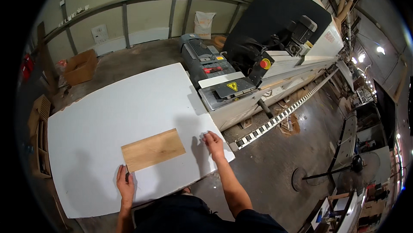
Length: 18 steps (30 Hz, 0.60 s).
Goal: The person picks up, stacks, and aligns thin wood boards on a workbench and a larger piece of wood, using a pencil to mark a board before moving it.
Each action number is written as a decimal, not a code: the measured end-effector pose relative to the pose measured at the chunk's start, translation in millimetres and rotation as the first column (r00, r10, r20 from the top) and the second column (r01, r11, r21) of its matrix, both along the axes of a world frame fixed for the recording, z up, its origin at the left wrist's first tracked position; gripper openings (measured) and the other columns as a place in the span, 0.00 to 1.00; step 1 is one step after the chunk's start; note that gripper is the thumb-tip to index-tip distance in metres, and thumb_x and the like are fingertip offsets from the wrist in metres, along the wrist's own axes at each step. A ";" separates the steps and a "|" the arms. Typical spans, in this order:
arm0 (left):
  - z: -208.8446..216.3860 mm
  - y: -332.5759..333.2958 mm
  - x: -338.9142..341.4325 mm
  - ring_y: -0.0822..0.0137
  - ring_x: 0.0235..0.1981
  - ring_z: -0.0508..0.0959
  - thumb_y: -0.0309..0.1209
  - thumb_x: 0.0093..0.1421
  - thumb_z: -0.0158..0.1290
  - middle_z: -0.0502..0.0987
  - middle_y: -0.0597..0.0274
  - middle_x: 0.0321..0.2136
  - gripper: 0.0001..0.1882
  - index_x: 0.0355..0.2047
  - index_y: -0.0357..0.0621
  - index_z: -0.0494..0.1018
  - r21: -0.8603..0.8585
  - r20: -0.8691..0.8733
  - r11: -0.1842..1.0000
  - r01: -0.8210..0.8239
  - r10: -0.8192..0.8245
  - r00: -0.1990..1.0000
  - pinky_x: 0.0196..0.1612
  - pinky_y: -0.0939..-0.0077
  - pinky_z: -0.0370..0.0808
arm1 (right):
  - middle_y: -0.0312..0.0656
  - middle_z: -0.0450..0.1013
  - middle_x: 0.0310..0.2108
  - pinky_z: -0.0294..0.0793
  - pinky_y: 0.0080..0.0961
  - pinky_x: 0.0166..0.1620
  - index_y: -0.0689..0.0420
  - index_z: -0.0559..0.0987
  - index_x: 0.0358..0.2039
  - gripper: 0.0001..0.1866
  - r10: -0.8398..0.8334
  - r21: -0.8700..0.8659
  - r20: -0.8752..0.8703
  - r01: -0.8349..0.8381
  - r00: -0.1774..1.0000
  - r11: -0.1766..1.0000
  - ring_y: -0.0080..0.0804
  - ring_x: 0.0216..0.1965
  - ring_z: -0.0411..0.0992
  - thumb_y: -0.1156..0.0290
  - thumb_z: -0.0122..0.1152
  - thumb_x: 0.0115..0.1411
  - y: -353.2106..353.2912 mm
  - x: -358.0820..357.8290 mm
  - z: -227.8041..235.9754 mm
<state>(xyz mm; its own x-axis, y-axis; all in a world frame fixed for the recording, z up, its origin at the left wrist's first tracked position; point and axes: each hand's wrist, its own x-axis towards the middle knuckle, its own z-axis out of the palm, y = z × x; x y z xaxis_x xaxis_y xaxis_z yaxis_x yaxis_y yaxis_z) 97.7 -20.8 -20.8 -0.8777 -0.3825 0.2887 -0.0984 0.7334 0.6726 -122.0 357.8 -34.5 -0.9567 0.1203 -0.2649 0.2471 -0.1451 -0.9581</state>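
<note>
A flat rectangular wooden board [153,150] with light brown grain lies slightly askew on a white tabletop [116,104]. At its near left corner is my left hand [125,186], its fingers closed round a small dark thing that I cannot make out. The fingertips reach close to the board's corner; whether they touch it, I cannot tell. My right hand [214,145] is over the table's right side, apart from the board. Its fingers are loosely bent and apart, with nothing visible in them.
Beyond the table's right edge stands a large machine [275,61] with a grey motor [198,50] and a red stop button [265,64]. A cardboard box [80,67] sits at the far left, a white sack [204,24] by the wall. A standing fan [356,164] is at right.
</note>
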 end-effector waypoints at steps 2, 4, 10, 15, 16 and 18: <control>5.0 2.3 -1.8 0.44 0.55 0.69 0.24 0.57 0.52 0.68 0.39 0.54 0.22 0.52 0.32 0.69 0.056 0.014 0.998 -0.027 0.026 1.000 0.59 0.62 0.65 | 0.41 0.77 0.38 0.74 0.19 0.37 0.64 0.71 0.52 0.22 -0.044 -0.084 0.023 0.046 0.999 0.995 0.25 0.35 0.76 0.64 0.58 0.62 9.2 -12.7 10.8; 7.7 2.0 -3.9 0.44 0.55 0.69 0.24 0.57 0.52 0.68 0.39 0.54 0.22 0.52 0.31 0.69 0.056 0.006 0.997 -0.047 0.047 0.999 0.58 0.62 0.65 | 0.43 0.77 0.39 0.75 0.21 0.36 0.63 0.73 0.49 0.18 -0.084 -0.131 0.030 0.088 0.996 0.987 0.29 0.35 0.77 0.64 0.58 0.63 18.4 -27.1 18.1; 21.5 0.9 -11.8 0.45 0.56 0.69 0.23 0.57 0.51 0.68 0.37 0.54 0.20 0.51 0.29 0.69 0.062 0.011 0.992 -0.111 0.110 0.994 0.59 0.64 0.64 | 0.42 0.76 0.38 0.74 0.21 0.32 0.61 0.74 0.46 0.16 -0.227 -0.206 0.052 0.233 0.973 0.950 0.30 0.33 0.77 0.64 0.58 0.62 38.4 -73.5 35.0; 49.0 13.8 -23.4 0.45 0.56 0.69 0.24 0.58 0.51 0.68 0.38 0.55 0.20 0.51 0.29 0.70 0.145 0.038 0.980 -0.138 0.134 0.990 0.59 0.64 0.64 | 0.40 0.73 0.39 0.72 0.20 0.30 0.59 0.72 0.45 0.16 -0.340 -0.262 0.060 0.343 0.939 0.902 0.31 0.32 0.76 0.63 0.58 0.61 53.7 -100.4 43.6; 49.3 14.0 -25.5 0.46 0.56 0.69 0.24 0.58 0.51 0.68 0.38 0.55 0.20 0.51 0.29 0.70 0.124 0.017 0.985 -0.124 0.123 0.992 0.59 0.64 0.64 | 0.45 0.74 0.41 0.74 0.25 0.30 0.61 0.70 0.48 0.20 -0.364 -0.271 0.050 0.363 0.930 0.891 0.35 0.33 0.77 0.60 0.57 0.63 56.6 -107.5 39.7; 49.0 16.4 -26.7 0.46 0.56 0.69 0.24 0.58 0.50 0.68 0.39 0.55 0.20 0.51 0.30 0.70 0.104 0.010 0.988 -0.118 0.118 0.993 0.59 0.64 0.64 | 0.43 0.73 0.40 0.73 0.23 0.28 0.60 0.69 0.47 0.20 -0.399 -0.283 0.087 0.407 0.913 0.869 0.34 0.33 0.76 0.59 0.57 0.62 59.6 -115.2 43.2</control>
<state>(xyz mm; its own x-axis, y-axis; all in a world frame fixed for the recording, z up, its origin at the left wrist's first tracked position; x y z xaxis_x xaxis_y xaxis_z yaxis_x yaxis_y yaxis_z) 71.0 -4.5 28.2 -0.8257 -0.5112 0.2387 -0.1827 0.6425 0.7442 -237.2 417.4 8.7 -0.8344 0.4086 -0.3699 0.1302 -0.5060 -0.8526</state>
